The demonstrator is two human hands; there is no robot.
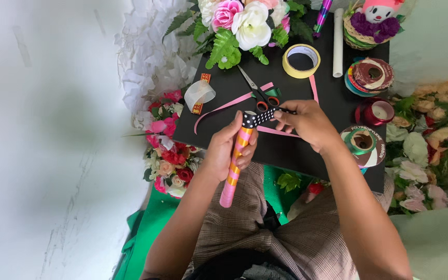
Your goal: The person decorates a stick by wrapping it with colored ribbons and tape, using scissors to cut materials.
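Note:
My left hand (227,152) grips a pink stick wound with orange ribbon (233,173), held upright-tilted over my lap. A black ribbon with white dots (257,119) wraps the stick's top end. My right hand (305,123) pinches that dotted ribbon's free end and pulls it to the right. Just beyond the hands, orange-handled scissors (257,93) lie on the black board (224,88), across loose pink ribbon strips (219,110).
A yellow tape roll (301,60), a white tube (338,42), stacked ribbon spools (370,77), a red spool (377,112) and a green spool (361,141) sit on the board. Artificial flowers (245,23) lie at the far edge, left (169,155) and right (426,140).

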